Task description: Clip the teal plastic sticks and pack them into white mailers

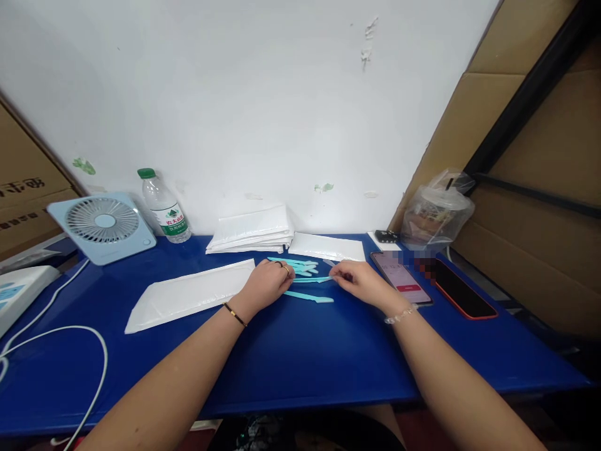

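My left hand and my right hand rest on the blue table, fingers pinched on the two ends of one thin teal plastic stick held between them. Several more teal sticks lie just behind it, and another teal stick lies in front. A white padded mailer lies flat to the left of my left hand. A gold bracelet is on my left wrist, a clear bead bracelet on my right.
A stack of white mailers and a single mailer lie by the wall. A small fan and a water bottle stand at the left. Two phones and a bagged drink cup are at the right. White cables trail at left.
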`<act>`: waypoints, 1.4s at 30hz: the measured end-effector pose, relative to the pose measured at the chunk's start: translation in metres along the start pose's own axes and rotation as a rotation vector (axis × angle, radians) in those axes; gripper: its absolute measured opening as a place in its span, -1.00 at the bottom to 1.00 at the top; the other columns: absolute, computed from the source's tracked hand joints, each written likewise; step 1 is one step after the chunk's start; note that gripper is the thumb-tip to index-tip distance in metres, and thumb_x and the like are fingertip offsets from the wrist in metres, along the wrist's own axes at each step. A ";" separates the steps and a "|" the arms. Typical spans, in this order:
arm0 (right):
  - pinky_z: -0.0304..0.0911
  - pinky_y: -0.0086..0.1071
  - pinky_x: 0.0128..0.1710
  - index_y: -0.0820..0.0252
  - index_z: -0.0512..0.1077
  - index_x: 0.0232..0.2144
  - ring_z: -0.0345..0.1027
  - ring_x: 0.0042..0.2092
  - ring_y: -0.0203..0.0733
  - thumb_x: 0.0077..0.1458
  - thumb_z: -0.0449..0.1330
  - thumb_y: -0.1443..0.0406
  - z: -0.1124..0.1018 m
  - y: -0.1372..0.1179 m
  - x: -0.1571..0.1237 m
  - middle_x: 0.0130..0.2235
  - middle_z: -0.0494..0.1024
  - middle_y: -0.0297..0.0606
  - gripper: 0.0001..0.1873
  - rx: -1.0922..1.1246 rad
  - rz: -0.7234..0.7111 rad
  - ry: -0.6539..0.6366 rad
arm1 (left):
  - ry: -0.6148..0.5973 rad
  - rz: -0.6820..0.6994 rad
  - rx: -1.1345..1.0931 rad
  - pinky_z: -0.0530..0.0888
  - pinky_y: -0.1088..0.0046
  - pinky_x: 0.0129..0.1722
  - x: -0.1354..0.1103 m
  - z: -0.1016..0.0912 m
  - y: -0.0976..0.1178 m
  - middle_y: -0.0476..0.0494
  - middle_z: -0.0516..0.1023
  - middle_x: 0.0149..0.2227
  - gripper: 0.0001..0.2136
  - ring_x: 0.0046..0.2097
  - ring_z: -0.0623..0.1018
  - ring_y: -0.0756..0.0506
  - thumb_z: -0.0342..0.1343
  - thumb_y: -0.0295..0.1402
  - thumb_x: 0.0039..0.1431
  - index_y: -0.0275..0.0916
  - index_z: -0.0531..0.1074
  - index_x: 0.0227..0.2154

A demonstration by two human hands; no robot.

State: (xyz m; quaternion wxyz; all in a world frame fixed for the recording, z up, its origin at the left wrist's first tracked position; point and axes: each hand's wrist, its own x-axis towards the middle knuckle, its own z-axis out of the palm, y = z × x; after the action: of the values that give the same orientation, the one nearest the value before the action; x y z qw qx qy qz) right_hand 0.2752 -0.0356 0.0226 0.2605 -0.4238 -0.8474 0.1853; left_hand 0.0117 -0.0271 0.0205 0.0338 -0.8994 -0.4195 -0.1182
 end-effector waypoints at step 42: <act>0.31 -0.30 -0.25 0.04 0.41 -0.01 0.34 -0.19 -0.14 -0.12 0.31 0.07 0.010 0.005 0.005 -0.08 0.38 -0.19 -0.42 0.112 0.037 -0.084 | 0.059 -0.124 -0.259 0.17 0.16 0.14 0.003 0.010 -0.015 -0.30 0.19 0.20 -0.18 0.20 0.18 -0.32 0.15 0.14 -0.14 -0.22 0.18 0.16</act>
State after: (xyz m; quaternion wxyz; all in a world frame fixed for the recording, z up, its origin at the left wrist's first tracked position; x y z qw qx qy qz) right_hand 0.2699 -0.0301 0.0138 0.2448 -0.4159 -0.8379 0.2548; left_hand 0.0042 -0.0140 0.0112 -0.0776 -0.8646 -0.4544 -0.1998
